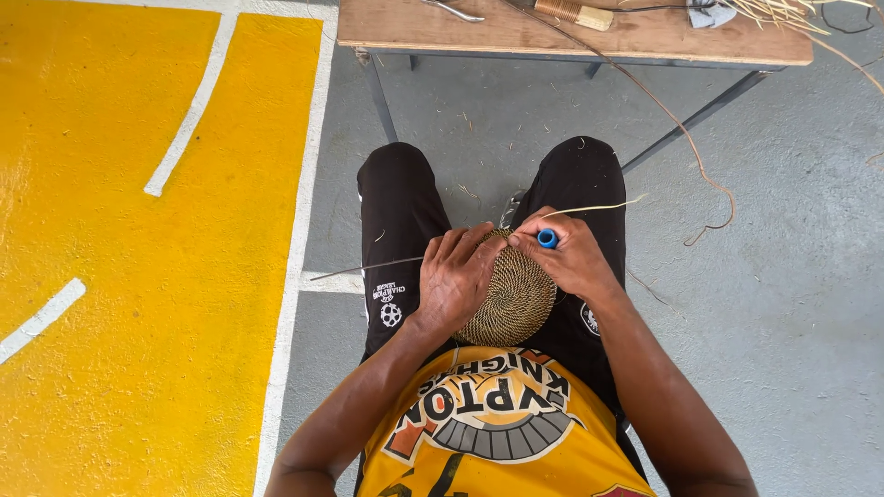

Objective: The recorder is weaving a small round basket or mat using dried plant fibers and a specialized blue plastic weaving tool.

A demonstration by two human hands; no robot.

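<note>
1. Leftmost, the yellow painted floor (120,276) with its white lines (189,115) fills the side beyond your left knee, and nothing lies on it near your hands.
2. Next, a thin dark strand (364,268) runs out nearly level from under your left hand (456,276) toward the yellow paint; its long axis lies left to right across your left thigh.
3. Your left hand is spread flat, fingers apart, pressed over the left part of the coiled woven disc (514,299) and gripping its edge.
4. That disc sits on your lap between both hands, touching each; its face tilts up toward you and its far rim, where both sets of fingertips meet, points away from your body.
5. Your right hand (575,258) is closed at the top right rim, pinching a tool with a blue handle (547,238); the tool's tip is hidden, so you cannot tell how deep it sits.
6. From that same pinch a pale strand (594,207) leads up and to the right, so the working point lies nearer your right hand.
7. Farther off, the wooden table (516,32) stands past your knees, and a long loose fibre (686,138) trails from it down to the grey floor (792,276) on your right.
</note>
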